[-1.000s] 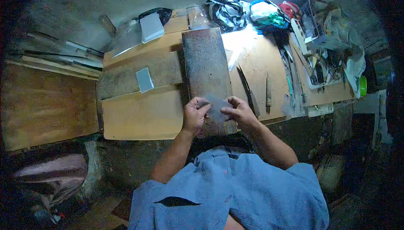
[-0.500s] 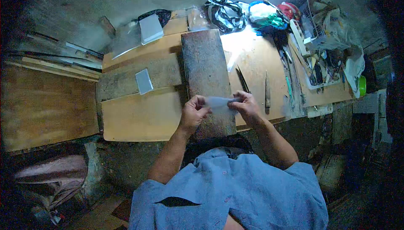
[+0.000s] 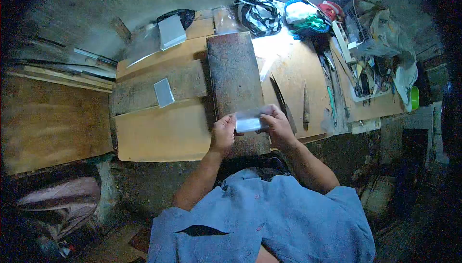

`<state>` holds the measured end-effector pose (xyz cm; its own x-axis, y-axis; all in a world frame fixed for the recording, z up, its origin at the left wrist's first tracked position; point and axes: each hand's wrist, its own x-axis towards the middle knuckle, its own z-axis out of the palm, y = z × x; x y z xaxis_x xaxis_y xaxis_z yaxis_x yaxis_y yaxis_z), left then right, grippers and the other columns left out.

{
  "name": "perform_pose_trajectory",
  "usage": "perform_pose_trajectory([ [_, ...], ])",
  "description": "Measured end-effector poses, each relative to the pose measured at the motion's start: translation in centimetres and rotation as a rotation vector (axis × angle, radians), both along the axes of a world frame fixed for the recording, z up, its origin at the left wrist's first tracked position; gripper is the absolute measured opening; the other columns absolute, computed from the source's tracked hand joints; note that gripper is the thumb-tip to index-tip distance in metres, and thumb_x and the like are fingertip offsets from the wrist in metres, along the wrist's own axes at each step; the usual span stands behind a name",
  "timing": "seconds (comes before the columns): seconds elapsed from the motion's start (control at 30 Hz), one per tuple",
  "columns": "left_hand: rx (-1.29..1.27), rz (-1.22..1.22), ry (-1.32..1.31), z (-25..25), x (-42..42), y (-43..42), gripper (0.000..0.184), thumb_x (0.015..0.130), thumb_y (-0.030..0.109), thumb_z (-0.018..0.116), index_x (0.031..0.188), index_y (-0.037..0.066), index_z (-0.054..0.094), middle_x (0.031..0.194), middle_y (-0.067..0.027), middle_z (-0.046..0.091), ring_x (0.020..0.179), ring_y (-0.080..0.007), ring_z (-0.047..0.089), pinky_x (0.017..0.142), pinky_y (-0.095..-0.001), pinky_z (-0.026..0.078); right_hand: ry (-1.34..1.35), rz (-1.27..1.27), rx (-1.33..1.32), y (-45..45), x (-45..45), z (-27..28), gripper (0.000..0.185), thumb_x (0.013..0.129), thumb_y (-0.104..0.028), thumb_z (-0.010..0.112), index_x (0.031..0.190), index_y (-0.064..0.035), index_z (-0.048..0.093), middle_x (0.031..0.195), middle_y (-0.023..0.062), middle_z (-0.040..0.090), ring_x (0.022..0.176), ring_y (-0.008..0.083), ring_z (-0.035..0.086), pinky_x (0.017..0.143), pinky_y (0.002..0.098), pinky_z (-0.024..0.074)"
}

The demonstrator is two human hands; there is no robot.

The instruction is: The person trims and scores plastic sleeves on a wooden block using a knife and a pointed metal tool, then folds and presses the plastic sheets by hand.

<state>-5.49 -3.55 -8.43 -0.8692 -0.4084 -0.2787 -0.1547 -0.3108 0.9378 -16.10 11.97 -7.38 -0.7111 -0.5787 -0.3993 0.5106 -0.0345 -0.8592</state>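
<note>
Between my two hands, above the near end of a dark wooden board (image 3: pixel 235 75), is a clear, shiny rectangular sheet (image 3: pixel 249 124). My left hand (image 3: pixel 224 133) pinches its left end, and my right hand (image 3: pixel 276 126) grips the right end with the thumb on top. A white-edged rectangular piece (image 3: pixel 164 93) lies to the left on a flat plank. Right of the board, a dark pointed blade (image 3: pixel 277 93) lies partly beside my right hand, and a thin tool with a wooden handle (image 3: pixel 306 106) is farther right.
A stack of white sheets (image 3: pixel 172 32) sits at the back left. Bags, one black and white (image 3: pixel 260 16), line the back. At the right are a power strip (image 3: pixel 342 42), a basket of tools (image 3: pixel 368 92) and a green container (image 3: pixel 414 98).
The sheet, blurred and seen nearly edge-on before, now lies flatter and catches the light. Both hands have shifted slightly and still hold its ends.
</note>
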Motion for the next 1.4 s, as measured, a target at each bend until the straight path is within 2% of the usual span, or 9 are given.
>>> perform_pose_trajectory([
  [0.13, 0.011, 0.03, -0.015, 0.0, 0.3, 0.4, 0.03, 0.098, 0.026, 0.043, 0.095, 0.001, 0.062, 0.077, -0.0011, 0.063, 0.064, -0.0068, 0.056, 0.055, -0.0236, 0.048, -0.086, -0.09, -0.01, -0.2, 0.5, 0.6, 0.012, 0.085, -0.007, 0.057, 0.096, -0.0044, 0.052, 0.087, 0.0045, 0.059, 0.072, 0.0123, 0.056, 0.064, 0.0268, 0.0488],
  [0.3, 0.048, 0.037, -0.073, 0.8, 0.6, 0.4, 0.03, 0.096, 0.023, 0.044, 0.088, 0.001, 0.063, 0.072, -0.0004, 0.062, 0.06, -0.0075, 0.053, 0.055, -0.0243, 0.046, 0.146, -0.136, 0.108, -0.5, 0.9, 0.0, 0.012, 0.088, -0.009, 0.051, 0.099, -0.0057, 0.047, 0.09, 0.0038, 0.056, 0.08, 0.0108, 0.052, 0.071, 0.026, 0.0447],
  [0.53, -0.154, -0.062, -0.137, -1.1, 1.0, 0.2, 0.026, 0.093, 0.022, 0.049, 0.089, 0.0, 0.062, 0.074, 0.0, 0.061, 0.059, -0.0077, 0.052, 0.059, -0.0246, 0.045, 0.222, -0.159, 0.077, -1.5, 1.7, 1.3, 0.012, 0.088, -0.006, 0.052, 0.098, -0.0057, 0.046, 0.087, 0.0006, 0.05, 0.078, 0.0072, 0.047, 0.07, 0.0235, 0.0422],
  [0.63, 0.052, 0.054, -0.146, 2.9, 0.1, 0.4, 0.019, 0.091, 0.017, 0.053, 0.094, 0.0, 0.061, 0.08, 0.0005, 0.062, 0.061, -0.0069, 0.053, 0.06, -0.0232, 0.046, 0.267, -0.156, 0.046, -1.2, 1.6, 1.8, 0.012, 0.088, -0.005, 0.053, 0.097, -0.0059, 0.046, 0.087, 0.0009, 0.051, 0.078, 0.0071, 0.048, 0.07, 0.0232, 0.0423],
  [0.93, 0.001, -0.097, -0.11, 2.7, 0.3, -1.4, 0.011, 0.086, 0.005, 0.062, 0.096, 0.003, 0.061, 0.083, 0.0003, 0.063, 0.07, -0.0053, 0.055, 0.06, -0.021, 0.045, 0.304, 0.032, 0.094, 0.1, 0.6, 2.0, 0.012, 0.082, 0.001, 0.053, 0.094, -0.0025, 0.054, 0.091, 0.0042, 0.058, 0.083, 0.0095, 0.054, 0.074, 0.0229, 0.0443],
  [1.03, 0.003, -0.052, -0.049, 1.9, 0.3, -1.4, 0.007, 0.086, 0.007, 0.063, 0.092, 0.003, 0.061, 0.08, 0.001, 0.062, 0.069, -0.0055, 0.055, 0.06, -0.0209, 0.045, 0.193, -0.035, 0.015, 0.1, 0.6, 1.4, 0.009, 0.08, 0.001, 0.053, 0.086, -0.0022, 0.058, 0.089, 0.0023, 0.06, 0.076, 0.0095, 0.055, 0.067, 0.0212, 0.0436],
  [1.17, 0.07, 0.012, 0.03, 2.4, 0.1, -0.2, 0.008, 0.085, 0.0, 0.058, 0.091, 0.005, 0.057, 0.081, 0.0001, 0.06, 0.072, -0.0061, 0.054, 0.062, -0.0216, 0.045, 0.147, -0.01, -0.028, 0.1, 0.8, 1.5, 0.016, 0.081, -0.001, 0.052, 0.096, -0.0033, 0.055, 0.09, 0.0037, 0.059, 0.077, 0.0106, 0.055, 0.07, 0.023, 0.0439],
  [1.23, 0.094, -0.075, -0.019, 2.6, 0.1, 0.5, 0.017, 0.081, -0.006, 0.049, 0.093, 0.006, 0.052, 0.087, -0.0014, 0.058, 0.079, -0.0081, 0.054, 0.07, -0.0237, 0.046, 0.074, 0.06, 0.024, 0.0, 1.0, 1.2, 0.019, 0.081, -0.001, 0.052, 0.1, -0.0037, 0.054, 0.091, 0.0044, 0.058, 0.079, 0.0111, 0.054, 0.072, 0.0239, 0.044],
  [1.4, 0.195, -0.038, 0.022, 2.2, 0.4, 0.8, 0.026, 0.078, -0.007, 0.047, 0.1, 0.006, 0.049, 0.094, -0.0034, 0.057, 0.088, -0.0128, 0.054, 0.081, -0.0276, 0.043, 0.111, 0.026, -0.043, -0.2, 1.1, 1.3, 0.022, 0.083, -0.003, 0.054, 0.105, -0.0038, 0.049, 0.099, 0.006, 0.056, 0.085, 0.0148, 0.055, 0.077, 0.0268, 0.0448],
])
